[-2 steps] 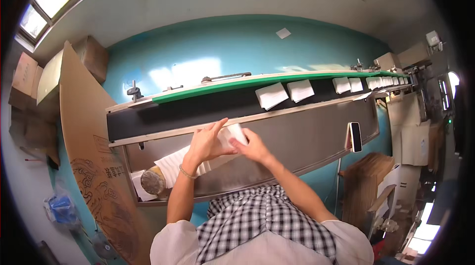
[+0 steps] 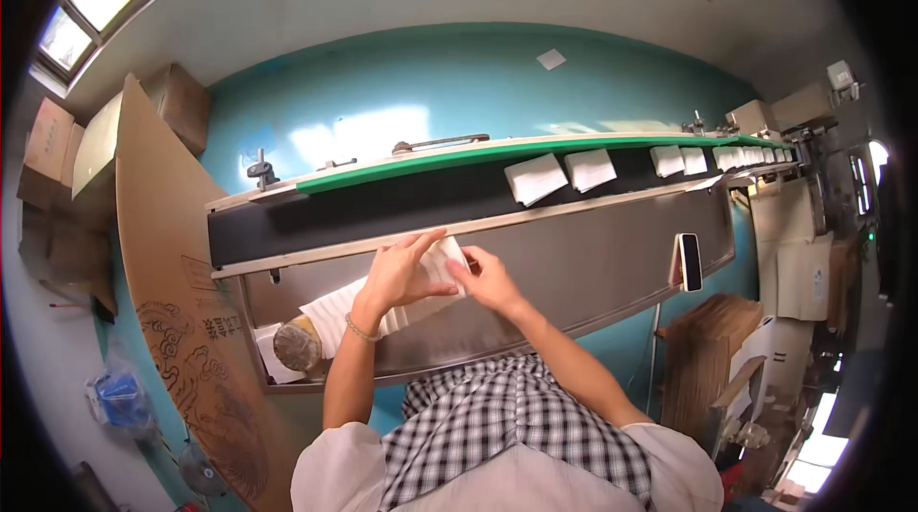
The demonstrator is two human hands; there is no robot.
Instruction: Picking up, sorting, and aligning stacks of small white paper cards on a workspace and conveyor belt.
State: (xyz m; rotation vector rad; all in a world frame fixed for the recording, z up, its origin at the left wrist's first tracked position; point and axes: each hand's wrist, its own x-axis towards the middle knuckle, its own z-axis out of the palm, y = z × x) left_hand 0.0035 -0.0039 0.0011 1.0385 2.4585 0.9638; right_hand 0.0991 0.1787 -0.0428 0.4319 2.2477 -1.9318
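Teal wall (image 2: 478,63), black belt (image 2: 363,217) below it: white stack (image 2: 438,266) in two-hand hold

Clock centred on the hands, 12 = far side.

Stack position: dead centre, over the brown tray (image 2: 574,254), near the belt's front rail (image 2: 421,241). Left hand (image 2: 397,278) closed on it, fingers over the far side, thumb on the near side. Right hand (image 2: 490,281) closed on its 3 o'clock end, thumb on the face; the rest of that grip is hidden. Hands close together, both on the same piece.

Progress, my read: partway. Done: two belt stacks (image 2: 535,180) at 1 to 2, another pair (image 2: 666,162) at 2, more small white pieces (image 2: 751,157) in a line between 2 and 3. Left: the stack in hand, not yet on the belt, plus the white row (image 2: 335,311) at 8, running under the left forearm. Can't count it, arm in the way.

Materials: white pieces look like soft paper or thin cloth, can't tell which. Roughly rectangular, layered edges, slightly fanned on the belt. Row at 8 is ribbed like packed folds, with a mottled round-ended block (image 2: 297,348) at its outer end. Belt matt black, green strip (image 2: 459,162) along its far edge, smooth. Tray dull, metal-looking, raised rim. Big cardboard sheet (image 2: 163,244) at 9, stiff and curved by the lens. Phone (image 2: 689,263) propped upright at 3.
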